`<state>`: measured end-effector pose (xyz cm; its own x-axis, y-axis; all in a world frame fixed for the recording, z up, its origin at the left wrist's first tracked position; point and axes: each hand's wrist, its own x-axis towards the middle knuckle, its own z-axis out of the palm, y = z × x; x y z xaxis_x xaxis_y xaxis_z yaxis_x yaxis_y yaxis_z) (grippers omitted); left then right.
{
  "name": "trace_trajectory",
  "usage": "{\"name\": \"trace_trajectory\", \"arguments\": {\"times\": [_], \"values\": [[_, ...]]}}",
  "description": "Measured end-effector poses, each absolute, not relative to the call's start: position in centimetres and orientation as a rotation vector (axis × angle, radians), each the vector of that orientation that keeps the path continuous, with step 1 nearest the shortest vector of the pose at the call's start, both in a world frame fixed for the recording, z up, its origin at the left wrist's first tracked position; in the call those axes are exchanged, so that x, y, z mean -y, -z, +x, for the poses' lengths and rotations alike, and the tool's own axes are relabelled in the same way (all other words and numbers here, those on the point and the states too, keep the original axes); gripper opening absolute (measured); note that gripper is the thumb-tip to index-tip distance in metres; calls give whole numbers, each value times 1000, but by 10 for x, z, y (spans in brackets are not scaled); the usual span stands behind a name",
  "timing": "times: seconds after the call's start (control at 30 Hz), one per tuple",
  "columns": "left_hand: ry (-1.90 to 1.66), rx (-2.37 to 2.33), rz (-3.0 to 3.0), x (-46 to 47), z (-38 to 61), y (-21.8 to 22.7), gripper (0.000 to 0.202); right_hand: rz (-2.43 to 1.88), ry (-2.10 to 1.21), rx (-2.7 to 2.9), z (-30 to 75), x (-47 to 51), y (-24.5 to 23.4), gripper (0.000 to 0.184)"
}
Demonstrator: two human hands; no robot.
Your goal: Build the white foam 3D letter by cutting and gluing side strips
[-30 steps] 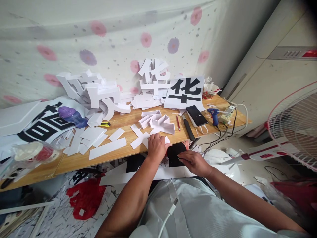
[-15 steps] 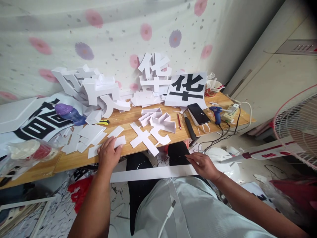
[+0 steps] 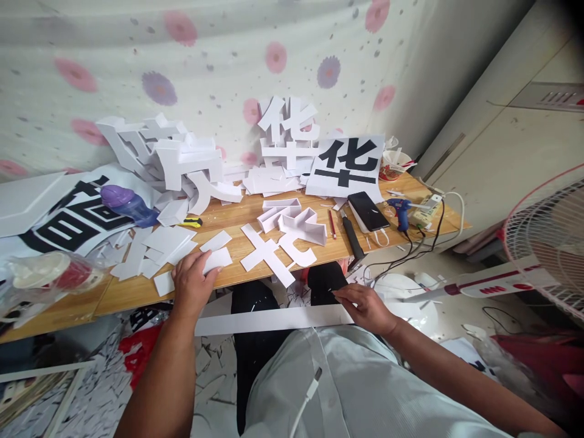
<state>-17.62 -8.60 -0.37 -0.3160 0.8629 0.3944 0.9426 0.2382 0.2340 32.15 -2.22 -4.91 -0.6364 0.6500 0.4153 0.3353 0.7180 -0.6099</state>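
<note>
My left hand (image 3: 195, 281) lies on the table edge with its fingers stretched over flat white board pieces, one piece (image 3: 218, 260) showing at its fingertips and another (image 3: 164, 283) left of its wrist. My right hand (image 3: 367, 307) is closed in a pinch above my lap; a tiny dark tip shows at its fingers, too small to name. Below it, a long white strip (image 3: 274, 319) lies across my thighs. Flat white character-shaped cutouts (image 3: 269, 255) rest on the table between the hands, with walled white letter parts (image 3: 301, 226) behind them.
Along the back stand white built-up characters (image 3: 187, 164) and a printed character sheet (image 3: 347, 164). A yellow cutter (image 3: 190, 222), red pencil (image 3: 331, 224), black-handled tool (image 3: 351, 236), phone (image 3: 368, 211) and blue glue gun (image 3: 400, 213) lie about. A fan (image 3: 547, 237) stands right.
My left hand has slid slightly left, and the white piece beside its wrist has shifted left too. My right hand has moved a little left, still pinched.
</note>
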Motion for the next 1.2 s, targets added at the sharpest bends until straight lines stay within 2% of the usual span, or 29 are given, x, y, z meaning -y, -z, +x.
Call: {"name": "trace_trajectory", "arguments": {"times": [0.2, 0.37, 0.6, 0.83, 1.2], "values": [[626, 2254, -1670, 87, -175, 1, 42, -718, -616, 2283, 320, 21, 48, 27], [625, 2133, -1772, 82, -163, -17, 25, -710, -619, 2230, 324, 20, 42, 26], [709, 1863, -1989, 42, -73, -50, 21, -748, -568, 2013, 310, 4, 32, 26], [744, 1758, -2241, -22, 6, -41, 13, -849, -404, 1868, 280, -24, 24, 24], [702, 1694, -2410, -63, 37, -21, 11, -802, -305, 2204, 283, -40, 38, 31]]}}
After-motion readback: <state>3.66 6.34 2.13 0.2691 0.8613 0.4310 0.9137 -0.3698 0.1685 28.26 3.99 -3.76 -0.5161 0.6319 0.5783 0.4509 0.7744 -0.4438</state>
